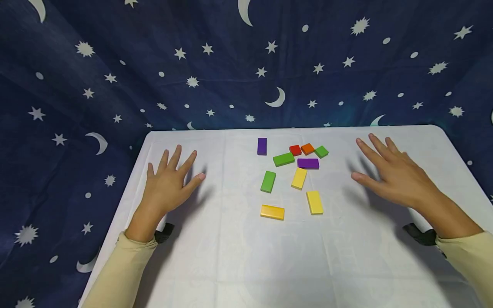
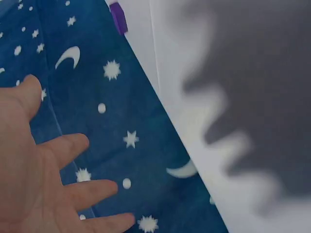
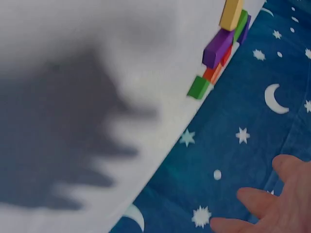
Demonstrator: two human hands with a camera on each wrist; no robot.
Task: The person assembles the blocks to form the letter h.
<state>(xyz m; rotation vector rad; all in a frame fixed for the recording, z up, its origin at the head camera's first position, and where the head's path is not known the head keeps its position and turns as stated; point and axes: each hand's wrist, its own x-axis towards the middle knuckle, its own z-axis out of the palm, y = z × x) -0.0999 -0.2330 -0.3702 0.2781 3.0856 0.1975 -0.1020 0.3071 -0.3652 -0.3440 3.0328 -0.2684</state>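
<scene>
My left hand [image 1: 167,184] hovers over the left part of the table, fingers spread and holding nothing. Over the right part, my right hand [image 1: 396,175] is likewise spread, with nothing in it. Between them lie several coloured blocks. Nearest the left hand are a purple block [image 1: 262,146], a green block [image 1: 268,182] and an orange-yellow block [image 1: 272,212]. Toward the right hand lie a small green block [image 1: 321,152], another purple block [image 1: 308,164] and a yellow block [image 1: 314,202]. In the right wrist view, the small green block [image 3: 198,88] sits near the table's edge.
A red block [image 1: 295,150], an orange block [image 1: 307,149], a second long green block [image 1: 283,159] and a second yellow block [image 1: 298,178] lie in the cluster. White cloth covers the table [image 1: 239,256]. A dark blue curtain [image 1: 215,42] with stars and moons hangs behind and at left.
</scene>
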